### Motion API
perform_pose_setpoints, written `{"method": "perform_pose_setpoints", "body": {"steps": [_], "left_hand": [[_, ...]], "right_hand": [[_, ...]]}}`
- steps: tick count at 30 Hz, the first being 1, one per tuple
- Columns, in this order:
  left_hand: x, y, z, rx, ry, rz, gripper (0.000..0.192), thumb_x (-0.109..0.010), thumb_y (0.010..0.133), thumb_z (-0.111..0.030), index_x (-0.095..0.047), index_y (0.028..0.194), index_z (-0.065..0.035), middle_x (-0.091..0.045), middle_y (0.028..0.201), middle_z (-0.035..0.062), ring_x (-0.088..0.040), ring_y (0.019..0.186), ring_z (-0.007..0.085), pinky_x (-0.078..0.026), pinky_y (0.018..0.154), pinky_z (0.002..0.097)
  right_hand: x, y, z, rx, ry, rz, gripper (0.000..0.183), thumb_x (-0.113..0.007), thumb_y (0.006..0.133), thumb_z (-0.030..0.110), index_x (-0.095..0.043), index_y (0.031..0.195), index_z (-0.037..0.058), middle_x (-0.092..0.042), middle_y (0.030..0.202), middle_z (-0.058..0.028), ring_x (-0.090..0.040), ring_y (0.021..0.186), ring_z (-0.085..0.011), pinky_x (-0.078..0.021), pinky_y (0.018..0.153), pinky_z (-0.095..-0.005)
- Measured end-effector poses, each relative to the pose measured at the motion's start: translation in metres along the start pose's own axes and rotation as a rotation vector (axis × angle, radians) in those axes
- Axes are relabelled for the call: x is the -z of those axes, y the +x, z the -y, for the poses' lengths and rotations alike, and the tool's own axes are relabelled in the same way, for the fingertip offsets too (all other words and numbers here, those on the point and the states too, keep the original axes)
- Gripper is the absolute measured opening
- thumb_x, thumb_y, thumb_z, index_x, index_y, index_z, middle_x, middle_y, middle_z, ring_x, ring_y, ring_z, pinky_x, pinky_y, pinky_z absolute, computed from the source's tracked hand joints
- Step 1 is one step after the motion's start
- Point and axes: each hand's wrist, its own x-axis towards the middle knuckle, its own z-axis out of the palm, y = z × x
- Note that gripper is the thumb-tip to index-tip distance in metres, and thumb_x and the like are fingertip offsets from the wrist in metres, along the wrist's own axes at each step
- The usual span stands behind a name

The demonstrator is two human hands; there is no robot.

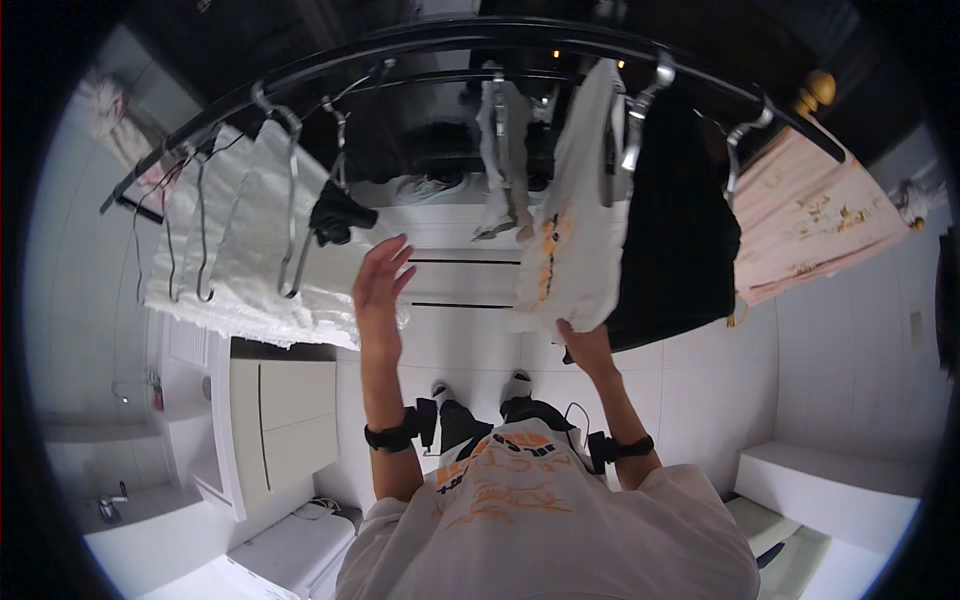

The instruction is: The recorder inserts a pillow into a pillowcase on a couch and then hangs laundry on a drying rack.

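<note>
My right hand (589, 346) pinches the lower hem of a white garment with orange and black print (581, 255), which hangs from a black clothes rail (450, 34). Raised with the fingers apart and nothing in them, my left hand (382, 274) is beside a white sheet-like cloth (247, 210). Just above its fingertips hangs a small bunched black item (341, 214). A black garment (675, 232) hangs right of the printed one, partly behind my right hand. Farther right is a pink garment with a floral pattern (817, 217).
Several bare wire hangers (289, 225) hang at the left, over the white cloth. A narrow greyish cloth (495, 161) hangs mid-rail. Behind it, shoes (431, 187) rest on a ledge. A pale cabinet (296, 427) stands left below, and a white bench-like block (832, 476) is at right.
</note>
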Motion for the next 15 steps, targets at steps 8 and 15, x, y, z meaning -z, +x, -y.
{"method": "perform_pose_setpoints", "body": {"steps": [8,15], "left_hand": [[0.215,-0.022,0.037,-0.060,0.331,-0.643,0.036,-0.062,0.089,-0.011,-0.052,0.122,0.0007,-0.058,0.119,0.0127,-0.054,0.112,0.0228,-0.042,0.096,0.0384],[0.274,0.032,0.036,-0.129,0.662,-0.627,0.088,-0.080,0.077,-0.030,-0.030,0.137,0.0119,-0.049,0.128,0.0281,-0.048,0.120,0.0365,-0.038,0.099,0.0394]], "right_hand": [[-0.001,-0.003,0.021,-0.206,0.089,-0.231,0.033,-0.068,0.080,0.013,-0.061,0.107,-0.0048,-0.067,0.105,-0.0177,-0.063,0.099,-0.0310,-0.0469,0.087,-0.0383],[-0.037,-0.025,0.029,-0.230,0.126,-0.565,0.058,-0.072,0.078,0.010,-0.044,0.127,-0.0026,-0.053,0.125,-0.0164,-0.051,0.116,-0.0290,-0.0387,0.101,-0.0384]]}}
